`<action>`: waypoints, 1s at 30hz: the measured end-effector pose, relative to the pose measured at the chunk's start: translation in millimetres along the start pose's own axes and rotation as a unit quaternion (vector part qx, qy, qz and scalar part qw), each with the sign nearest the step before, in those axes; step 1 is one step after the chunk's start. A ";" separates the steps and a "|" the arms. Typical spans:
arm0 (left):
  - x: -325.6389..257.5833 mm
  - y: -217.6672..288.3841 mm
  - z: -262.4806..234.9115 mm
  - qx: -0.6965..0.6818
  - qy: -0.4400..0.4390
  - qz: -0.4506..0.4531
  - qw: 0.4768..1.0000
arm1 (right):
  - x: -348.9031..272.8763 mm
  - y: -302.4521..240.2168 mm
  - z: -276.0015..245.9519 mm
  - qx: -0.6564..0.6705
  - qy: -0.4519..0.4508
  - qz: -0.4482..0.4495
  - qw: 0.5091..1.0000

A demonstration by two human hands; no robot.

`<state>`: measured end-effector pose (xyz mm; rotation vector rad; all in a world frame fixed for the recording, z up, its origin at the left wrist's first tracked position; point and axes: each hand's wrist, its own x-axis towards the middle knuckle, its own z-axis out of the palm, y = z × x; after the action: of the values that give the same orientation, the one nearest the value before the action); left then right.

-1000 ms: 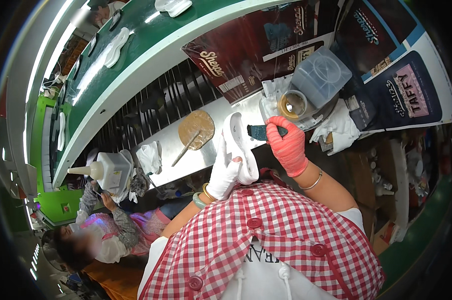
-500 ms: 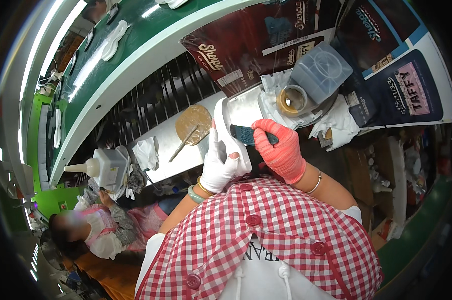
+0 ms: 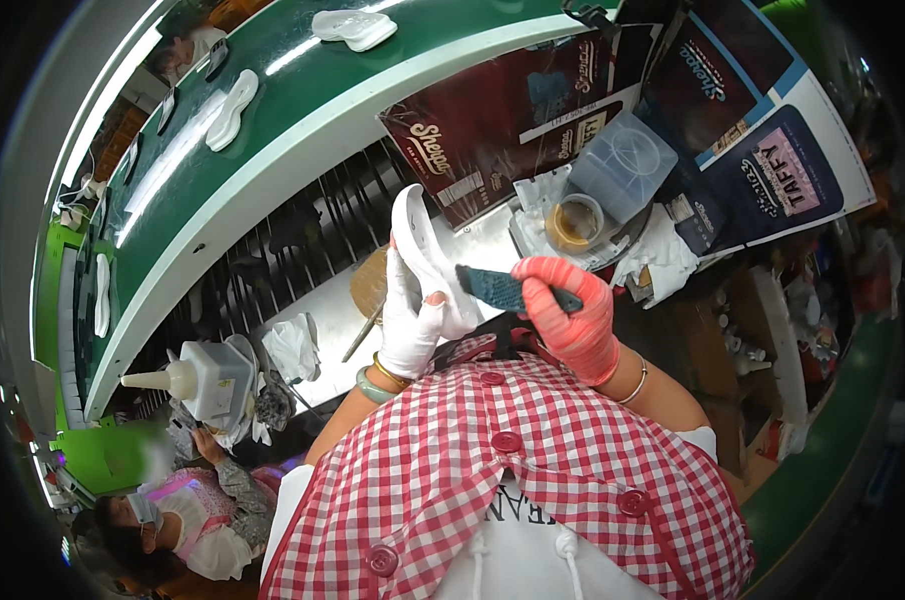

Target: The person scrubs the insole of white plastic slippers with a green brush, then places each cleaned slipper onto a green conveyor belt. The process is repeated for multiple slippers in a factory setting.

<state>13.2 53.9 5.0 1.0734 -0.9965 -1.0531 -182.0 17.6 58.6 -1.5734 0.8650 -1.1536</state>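
Note:
A white shoe sole (image 3: 425,250) is held up, tilted, in front of my chest. My left hand (image 3: 410,325), in a white glove with bare fingertips, grips it along its left side, thumb over the near part. In a red-pink glove, my right hand (image 3: 573,318) is closed around a dark teal brush (image 3: 498,289). The brush's dark bristle end meets the sole's right edge, around its middle. Behind the sole, a brown round pad (image 3: 370,285) with a thin stick (image 3: 362,338) lies on the white work surface, partly hidden by my left hand.
To the right stand a jar of amber liquid (image 3: 575,222) and a clear plastic box (image 3: 623,165), beside crumpled white cloth (image 3: 658,260). A spouted white bottle (image 3: 213,382) is at left. Beyond runs a green conveyor (image 3: 283,85) bearing white soles (image 3: 235,110). A co-worker (image 3: 198,525) sits lower left.
The sole and my left hand have shifted left, and the sole is tilted more. The brush now touches its right edge lower down, its handle swung. My view has turned slightly.

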 end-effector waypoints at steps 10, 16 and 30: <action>4.8 56.1 -62.6 -0.204 -0.024 -0.042 0.978 | 9.7 4.7 16.4 0.070 0.180 0.047 0.980; 16.6 127.9 -121.1 -0.350 0.037 0.049 0.935 | 20.9 25.4 14.8 0.067 0.276 -0.025 0.958; 130.7 177.4 -311.5 -0.432 0.279 -0.005 0.858 | 41.5 11.9 75.7 0.092 0.262 0.006 0.961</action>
<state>369.5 9.1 133.7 0.5532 0.0029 -0.9525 -97.4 -2.0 51.8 -1.1217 1.0656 -1.6281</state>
